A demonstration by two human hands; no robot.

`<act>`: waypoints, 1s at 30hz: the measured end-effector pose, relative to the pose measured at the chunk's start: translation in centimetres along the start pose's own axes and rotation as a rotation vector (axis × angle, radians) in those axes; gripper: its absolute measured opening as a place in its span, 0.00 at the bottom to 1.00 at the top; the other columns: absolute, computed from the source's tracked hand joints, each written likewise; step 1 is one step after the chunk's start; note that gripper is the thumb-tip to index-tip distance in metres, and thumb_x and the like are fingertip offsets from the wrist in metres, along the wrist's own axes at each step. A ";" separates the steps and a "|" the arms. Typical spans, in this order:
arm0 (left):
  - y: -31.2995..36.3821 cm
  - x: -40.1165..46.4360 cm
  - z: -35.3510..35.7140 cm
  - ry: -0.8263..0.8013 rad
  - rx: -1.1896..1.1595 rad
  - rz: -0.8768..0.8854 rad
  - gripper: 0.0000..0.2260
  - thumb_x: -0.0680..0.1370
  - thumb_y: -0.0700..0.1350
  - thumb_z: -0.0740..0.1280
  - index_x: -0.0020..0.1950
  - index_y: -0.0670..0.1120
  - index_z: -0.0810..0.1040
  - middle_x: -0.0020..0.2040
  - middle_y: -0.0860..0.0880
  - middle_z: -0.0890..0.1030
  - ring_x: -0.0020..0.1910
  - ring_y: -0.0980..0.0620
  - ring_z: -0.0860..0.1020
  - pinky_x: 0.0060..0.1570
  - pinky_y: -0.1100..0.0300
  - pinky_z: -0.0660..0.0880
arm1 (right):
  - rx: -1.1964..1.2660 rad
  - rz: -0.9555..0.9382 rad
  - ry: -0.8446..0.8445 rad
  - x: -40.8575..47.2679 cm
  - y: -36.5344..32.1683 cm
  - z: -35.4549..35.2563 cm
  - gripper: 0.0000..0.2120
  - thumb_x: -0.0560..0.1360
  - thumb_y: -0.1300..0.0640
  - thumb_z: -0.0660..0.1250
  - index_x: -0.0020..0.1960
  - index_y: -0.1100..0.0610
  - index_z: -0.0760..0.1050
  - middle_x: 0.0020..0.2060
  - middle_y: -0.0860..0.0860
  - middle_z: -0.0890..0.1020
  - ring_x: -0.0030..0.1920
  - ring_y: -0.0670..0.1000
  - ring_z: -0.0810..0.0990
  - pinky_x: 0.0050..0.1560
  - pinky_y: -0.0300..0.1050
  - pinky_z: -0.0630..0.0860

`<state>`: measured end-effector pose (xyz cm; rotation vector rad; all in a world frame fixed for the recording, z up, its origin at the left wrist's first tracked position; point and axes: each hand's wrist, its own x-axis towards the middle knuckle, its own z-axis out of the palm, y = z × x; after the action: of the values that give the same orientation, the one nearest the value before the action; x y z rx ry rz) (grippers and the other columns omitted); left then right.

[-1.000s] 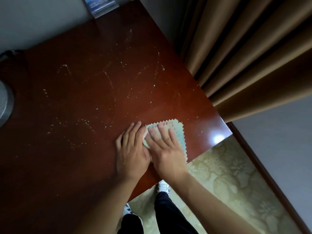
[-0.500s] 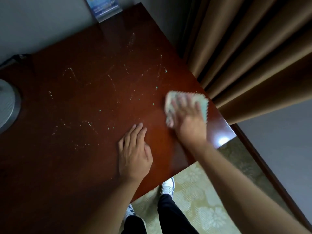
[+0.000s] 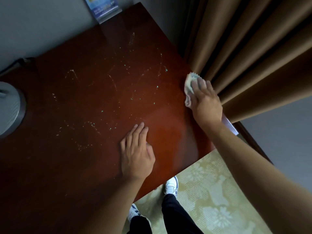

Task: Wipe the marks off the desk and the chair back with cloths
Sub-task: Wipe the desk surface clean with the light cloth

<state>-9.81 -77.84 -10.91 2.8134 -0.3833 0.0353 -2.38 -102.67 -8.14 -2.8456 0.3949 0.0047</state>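
Note:
The dark red-brown desk (image 3: 70,166) carries pale scribbled marks (image 3: 111,92) and small green flecks across its middle and far part. My right hand (image 3: 205,102) presses a pale cloth (image 3: 190,85) flat on the desk at its right edge, beside the curtain; the fingers lie straight over the cloth and hide most of it. My left hand (image 3: 136,152) rests flat on the desk near the front edge, fingers straight and together, holding nothing. No chair is in view.
Brown curtain folds (image 3: 244,48) hang against the desk's right edge. A grey round lamp base (image 3: 9,107) stands at the left edge. A blue leaflet stand (image 3: 104,9) sits at the far edge against the wall. Below are my shoes and patterned carpet (image 3: 211,200).
My right hand has slid the cloth from beside my left hand, away and rightward, to the desk's right edge by the curtain. My left hand has stayed flat in place.

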 end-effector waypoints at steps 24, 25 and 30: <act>0.2 0.1 -0.1 -0.014 0.039 -0.004 0.20 0.77 0.44 0.55 0.69 0.46 0.72 0.72 0.48 0.73 0.74 0.48 0.67 0.69 0.49 0.65 | 0.139 -0.094 0.157 -10.3 4.9 0.4 0.15 0.79 0.62 0.62 0.64 0.65 0.77 0.65 0.61 0.77 0.68 0.61 0.73 0.70 0.59 0.66; 0.2 0.2 -0.1 -0.005 0.034 -0.003 0.20 0.77 0.44 0.55 0.69 0.46 0.72 0.72 0.47 0.73 0.73 0.48 0.68 0.69 0.49 0.65 | 0.154 0.000 0.199 -9.6 5.5 0.2 0.15 0.79 0.63 0.63 0.64 0.65 0.76 0.65 0.62 0.76 0.69 0.62 0.72 0.71 0.60 0.66; 0.1 0.0 -0.1 0.015 0.025 -0.005 0.21 0.77 0.44 0.55 0.68 0.45 0.73 0.71 0.47 0.74 0.73 0.48 0.68 0.69 0.49 0.65 | 0.182 -0.252 0.143 -13.6 -1.5 3.1 0.19 0.74 0.65 0.69 0.64 0.65 0.76 0.64 0.61 0.77 0.67 0.63 0.74 0.75 0.52 0.59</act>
<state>-9.84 -77.92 -10.77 2.8368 -0.3754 0.0607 -14.98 -96.82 -10.14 -2.7010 0.0581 -0.2704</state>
